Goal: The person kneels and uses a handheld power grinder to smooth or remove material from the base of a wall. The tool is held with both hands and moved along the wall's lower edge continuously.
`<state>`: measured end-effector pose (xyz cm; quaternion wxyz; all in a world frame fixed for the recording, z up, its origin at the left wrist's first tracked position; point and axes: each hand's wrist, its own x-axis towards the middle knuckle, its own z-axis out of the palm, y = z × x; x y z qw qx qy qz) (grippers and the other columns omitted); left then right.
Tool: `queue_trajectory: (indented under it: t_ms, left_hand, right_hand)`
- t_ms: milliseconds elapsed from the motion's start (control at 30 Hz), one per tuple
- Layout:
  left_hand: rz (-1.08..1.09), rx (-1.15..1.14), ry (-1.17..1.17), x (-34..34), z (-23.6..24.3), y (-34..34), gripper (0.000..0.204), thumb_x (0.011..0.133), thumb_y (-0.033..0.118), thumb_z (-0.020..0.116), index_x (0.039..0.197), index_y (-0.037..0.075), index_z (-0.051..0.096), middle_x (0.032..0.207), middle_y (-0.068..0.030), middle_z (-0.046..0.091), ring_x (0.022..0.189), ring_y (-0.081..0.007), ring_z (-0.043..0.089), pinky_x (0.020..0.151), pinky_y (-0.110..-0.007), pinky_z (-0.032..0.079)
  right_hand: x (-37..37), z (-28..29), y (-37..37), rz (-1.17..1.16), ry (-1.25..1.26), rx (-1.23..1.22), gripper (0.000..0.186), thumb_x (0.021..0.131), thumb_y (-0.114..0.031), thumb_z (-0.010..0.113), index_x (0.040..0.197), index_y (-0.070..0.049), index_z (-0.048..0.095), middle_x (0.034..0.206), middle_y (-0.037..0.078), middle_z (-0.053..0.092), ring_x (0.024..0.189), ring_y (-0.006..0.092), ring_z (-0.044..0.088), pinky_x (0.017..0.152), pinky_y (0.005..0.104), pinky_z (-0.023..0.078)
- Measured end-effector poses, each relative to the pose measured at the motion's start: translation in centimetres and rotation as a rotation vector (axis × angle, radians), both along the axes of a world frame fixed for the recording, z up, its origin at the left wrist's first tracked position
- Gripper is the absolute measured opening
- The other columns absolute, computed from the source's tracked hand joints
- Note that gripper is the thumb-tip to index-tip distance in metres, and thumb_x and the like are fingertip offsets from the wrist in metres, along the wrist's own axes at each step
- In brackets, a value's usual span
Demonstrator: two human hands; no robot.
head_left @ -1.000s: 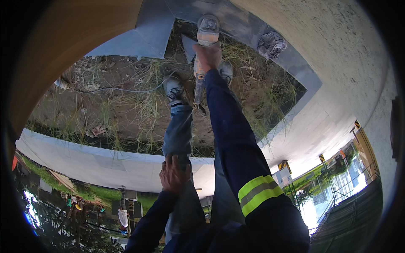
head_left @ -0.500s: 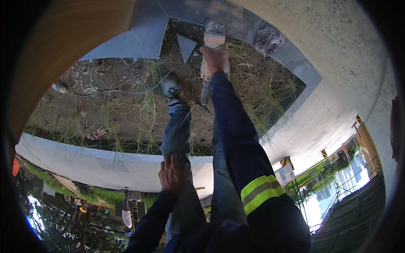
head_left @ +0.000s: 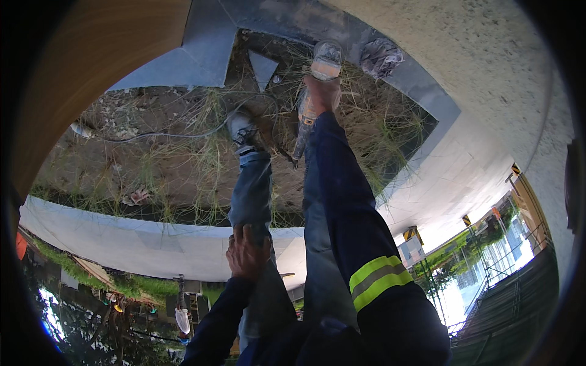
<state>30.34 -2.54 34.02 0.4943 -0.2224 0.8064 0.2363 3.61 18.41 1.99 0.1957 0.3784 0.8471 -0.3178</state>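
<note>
My right hand [head_left: 323, 93] is closed around the body of a dusty orange and grey angle grinder [head_left: 307, 112], near its head. The grinder's rounded guard [head_left: 328, 53] is at the far end, by the edge of the grey stone paving [head_left: 287, 21]. Its narrow tail points back toward my right leg. My left hand [head_left: 247, 255] rests with its fingers stretched over my left knee, holding nothing. Just left of the grinder lies a triangular piece of grey slab [head_left: 263, 69]. Whether the disc touches the stone I cannot tell.
A grey cable [head_left: 165, 135] runs across the dirt and grass bed [head_left: 183, 165] past my left shoe [head_left: 243, 129]. A crumpled cloth [head_left: 381, 58] lies on the paving at the far right. A pale speckled wall [head_left: 488, 73] curves up on the right.
My right hand has moved the grinder to the right and slightly nearer, and it now lies more slanted. My left hand stays on the knee. The whole view has shifted a little.
</note>
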Motion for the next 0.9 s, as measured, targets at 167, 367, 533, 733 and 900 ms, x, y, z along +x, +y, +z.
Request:
queue_trajectory:
  t_ms: [167,367,533,733,900]
  left_hand:
    - [-0.009,-0.011,0.021,0.5,0.0,0.0,0.058,0.087,0.036,0.078,0.131,0.003,0.061,0.13,-0.0251,0.062,0.107,-0.0486,0.067,0.087,-0.059,0.056]
    - [0.003,-0.002,-0.025,-0.2,-0.1,0.2,0.057,0.087,0.036,0.078,0.13,0.003,0.061,0.127,-0.0244,0.062,0.106,-0.0481,0.067,0.086,-0.059,0.055]
    - [-0.006,-0.004,-0.007,0.2,0.0,-0.1,0.055,0.088,0.035,0.078,0.13,0.003,0.061,0.126,-0.024,0.062,0.106,-0.0475,0.067,0.086,-0.059,0.055]
    - [0.006,0.004,0.003,-0.1,0.0,0.0,0.056,0.088,0.035,0.078,0.13,0.003,0.06,0.126,-0.0251,0.062,0.106,-0.048,0.066,0.086,-0.059,0.055]
    - [-0.014,-0.018,0.029,0.7,-0.1,-0.1,0.057,0.088,0.035,0.078,0.131,0.003,0.06,0.126,-0.0264,0.062,0.106,-0.0487,0.066,0.086,-0.06,0.055]
  right_hand:
    - [-1.0,1.5,-2.9,0.064,0.035,-0.049,0.076,0.066,-0.037,0.085,0.123,0.005,0.057,0.109,0.026,0.076,0.106,0.0451,0.074,0.095,0.0518,0.057]
    - [-2.1,1.4,-7.1,0.149,-0.007,-0.118,0.078,0.066,-0.039,0.085,0.126,0.003,0.056,0.11,0.028,0.076,0.106,0.0464,0.073,0.095,0.053,0.056]
    - [-1.1,1.7,-4.9,0.086,-0.023,-0.122,0.078,0.066,-0.039,0.085,0.126,0.003,0.056,0.112,0.026,0.076,0.107,0.0447,0.074,0.096,0.0526,0.056]
    - [0.8,-0.2,1.5,0.032,0.022,-0.017,0.079,0.066,-0.039,0.086,0.125,0.003,0.057,0.114,0.024,0.075,0.108,0.0445,0.073,0.097,0.0523,0.055]
    - [0.0,0.1,-1.0,0.055,0.007,-0.05,0.079,0.066,-0.039,0.085,0.126,0.004,0.056,0.113,0.026,0.075,0.107,0.0453,0.073,0.096,0.0525,0.056]
